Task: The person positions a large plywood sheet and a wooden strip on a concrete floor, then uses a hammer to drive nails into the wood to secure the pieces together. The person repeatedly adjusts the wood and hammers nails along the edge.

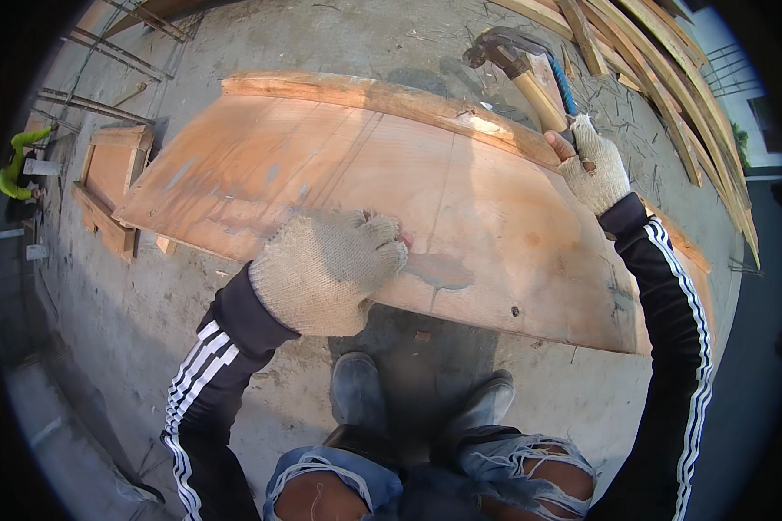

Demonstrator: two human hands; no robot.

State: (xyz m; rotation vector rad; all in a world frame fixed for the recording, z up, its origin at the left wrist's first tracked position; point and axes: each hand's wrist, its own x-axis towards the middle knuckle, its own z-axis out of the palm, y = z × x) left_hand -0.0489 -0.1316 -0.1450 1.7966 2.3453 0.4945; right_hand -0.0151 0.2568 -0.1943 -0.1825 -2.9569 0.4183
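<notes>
Pale knitted gloves [321, 282] cover both hands of a person at work above a broad wooden panel [504, 230], the right hand [595, 169] closed round the wooden handle of a claw hammer [537, 97]. The hammer extends beyond the fingers, its dark head up and to the left of the grip, past the panel's far edge, and a bare thumb tip shows against the handle. The left hand [326, 271] is over the panel's near side, back upward, fingers curled in beside a grey patch [445, 270]; a trace of red shows at the fingertips, but whether they pinch anything cannot be told. At left, a shallow wooden frame [104, 219] with raised edges surrounds a flat board [113, 169]. A timber batten [391, 98] along the panel's far edge passes partly out of sight behind the right hand. A blue, rope-like strip [562, 87] beside the handle runs down to the glove; its nature is hard to make out. Planks [669, 95] at upper right are cut off by the lens rim, and a co-worker [14, 169] in yellow-green at far left appears too small for detail.
</notes>
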